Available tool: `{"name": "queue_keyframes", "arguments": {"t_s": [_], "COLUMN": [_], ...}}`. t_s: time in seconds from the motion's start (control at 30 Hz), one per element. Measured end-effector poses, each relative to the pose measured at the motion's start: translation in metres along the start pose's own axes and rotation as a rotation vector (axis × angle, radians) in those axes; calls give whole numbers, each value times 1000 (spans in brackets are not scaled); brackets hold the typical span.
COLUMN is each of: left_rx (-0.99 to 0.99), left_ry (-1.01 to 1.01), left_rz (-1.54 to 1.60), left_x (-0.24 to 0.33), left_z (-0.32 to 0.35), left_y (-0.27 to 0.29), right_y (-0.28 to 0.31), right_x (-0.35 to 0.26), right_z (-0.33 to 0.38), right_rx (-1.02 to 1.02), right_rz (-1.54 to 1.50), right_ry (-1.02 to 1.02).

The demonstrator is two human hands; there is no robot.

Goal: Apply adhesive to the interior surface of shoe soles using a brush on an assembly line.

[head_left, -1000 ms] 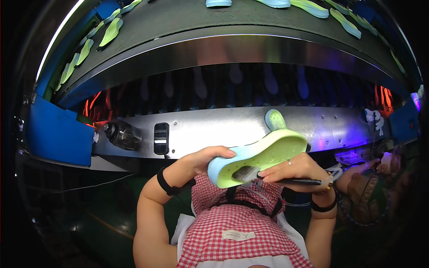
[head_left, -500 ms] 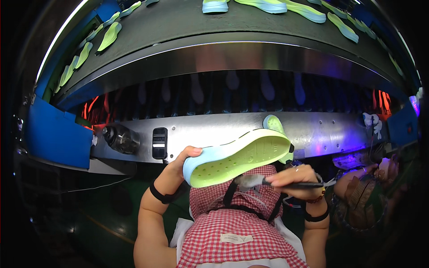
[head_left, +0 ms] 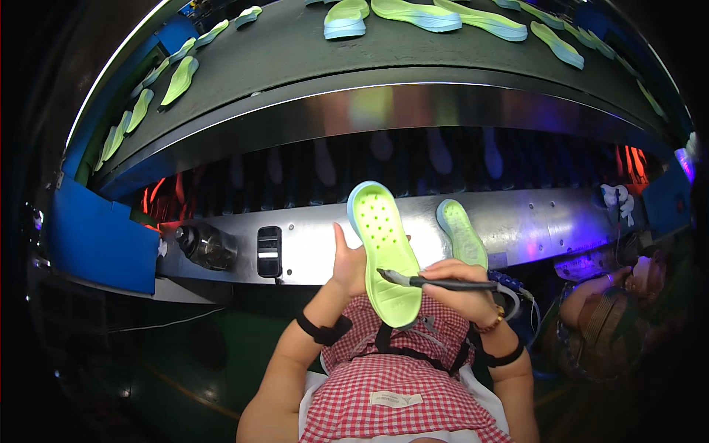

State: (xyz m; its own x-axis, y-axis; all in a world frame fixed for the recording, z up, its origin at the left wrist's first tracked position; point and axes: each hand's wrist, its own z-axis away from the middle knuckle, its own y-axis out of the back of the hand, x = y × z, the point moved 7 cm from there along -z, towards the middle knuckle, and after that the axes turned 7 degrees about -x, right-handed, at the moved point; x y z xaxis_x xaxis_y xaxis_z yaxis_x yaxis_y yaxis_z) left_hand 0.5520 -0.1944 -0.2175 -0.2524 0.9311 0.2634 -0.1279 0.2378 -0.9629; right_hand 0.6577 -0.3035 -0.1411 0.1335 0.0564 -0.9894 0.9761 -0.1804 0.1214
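A lime-green shoe sole [head_left: 382,240] with a pale blue rim stands almost upright in front of me, its inner side with small round dimples facing me. My left hand [head_left: 349,264] holds it from behind at the left edge, thumb stretched up, most fingers hidden behind the sole. In my right hand [head_left: 465,295] is a brush [head_left: 450,283] with a dark handle, gripped between thumb and fingers. Its bristle tip lies at the lower half of the sole's inner face. Another green sole [head_left: 463,235] rests on the metal ledge beyond my right hand.
Along the metal ledge [head_left: 310,235] lie a dark transparent bottle [head_left: 207,247] and a small black device [head_left: 269,251]. Behind runs a dark conveyor belt [head_left: 273,59] carrying several green-and-blue soles. At the right, another person's hand [head_left: 591,295] is partly visible in the dark.
The sole has swung from lying sideways to nearly upright, its dimpled end now at the top. My right hand has brought the brush from below the sole onto its inner face.
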Motion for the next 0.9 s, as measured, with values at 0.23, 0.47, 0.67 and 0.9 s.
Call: {"name": "queue_keyframes", "arguments": {"t_s": [0.23,0.47,0.67,0.9], "left_rx": [218,138,-9,67], "left_ry": [-235,-409,-388,-497], "left_rz": [-104,-13,-33,-168], "left_x": [-15,26,9,30], "left_z": [3,18,7,11], "left_y": [15,9,-36,-43], "right_y": [-8,-30,-22,-8], "right_x": [-8,-44,-65,-61], "right_z": [-15,10,-20,-11], "right_rx": [86,-316,-52,-40], "right_rz": [175,359,297,255], "right_ry": [250,369,435,349]}}
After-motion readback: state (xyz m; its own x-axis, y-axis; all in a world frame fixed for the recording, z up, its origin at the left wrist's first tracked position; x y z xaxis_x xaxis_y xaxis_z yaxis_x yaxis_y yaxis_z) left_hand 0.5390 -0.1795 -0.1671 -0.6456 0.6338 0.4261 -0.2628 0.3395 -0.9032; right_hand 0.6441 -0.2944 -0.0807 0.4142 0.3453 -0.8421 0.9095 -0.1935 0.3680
